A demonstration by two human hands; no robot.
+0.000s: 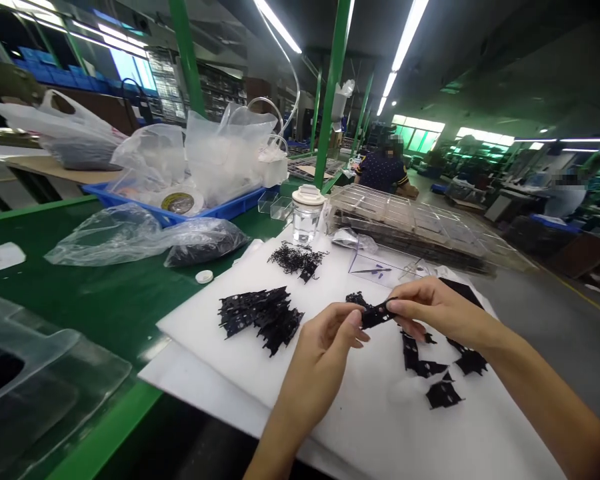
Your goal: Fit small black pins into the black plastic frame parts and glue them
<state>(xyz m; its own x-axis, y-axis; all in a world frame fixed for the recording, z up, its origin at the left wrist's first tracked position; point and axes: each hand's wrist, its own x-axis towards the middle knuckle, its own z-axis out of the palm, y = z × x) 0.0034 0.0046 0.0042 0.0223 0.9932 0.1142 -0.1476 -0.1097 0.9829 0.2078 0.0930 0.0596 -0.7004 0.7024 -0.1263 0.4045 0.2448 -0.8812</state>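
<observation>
Between my two hands I hold a small flat black part with holes (378, 315) above a white foam sheet (360, 413). The fingers of my left hand (327, 347) pinch its left end. At its right end, my right hand (437, 310) grips it between thumb and fingers. Left of my hands lies a fanned stack of black parts (260, 317). More loose black parts (443, 393) lie under and beside my right hand. A small heap of black pieces (359, 299) shows just behind the held part, partly covered by my fingers.
Behind are a pile of thin black pieces (293, 259), a lidded clear jar (306, 213) and stacked clear trays (405, 223). A blue tray (230, 208) with plastic bags stands at back left. A bag of black material (205, 240) lies on the green table (130, 300). A person (384, 168) is further off.
</observation>
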